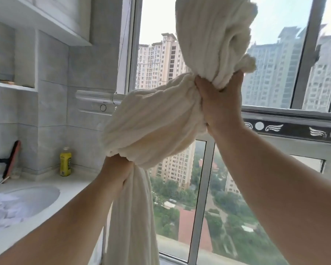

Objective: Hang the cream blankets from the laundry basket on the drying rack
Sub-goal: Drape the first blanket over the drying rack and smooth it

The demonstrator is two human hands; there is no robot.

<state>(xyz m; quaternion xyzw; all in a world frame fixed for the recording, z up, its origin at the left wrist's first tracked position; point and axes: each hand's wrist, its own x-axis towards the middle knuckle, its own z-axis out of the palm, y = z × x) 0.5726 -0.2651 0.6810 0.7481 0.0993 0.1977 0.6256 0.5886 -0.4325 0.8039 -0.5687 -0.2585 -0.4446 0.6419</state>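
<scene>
The left hand (120,169) is gripping the cream blanket (155,127) low down, fingers curled tight round a gathered neck of cloth, with a long tail hanging from the fist toward the floor, just right of the tabletop (75,190) and its sink (33,197). Between the two fists the ribbed fabric is bulging in a fat, slack roll. Farther right and higher, the right hand (221,100) is clamping a second bunch, and the rest is rising in a thick column out of the top of the view, in front of the window (275,73). No rack is showing, so I cannot tell whether it is draped over anything. It is looking soft, bulky and fairly heavy, not slippery; bunched handfuls like these seem the safest hold.
</scene>
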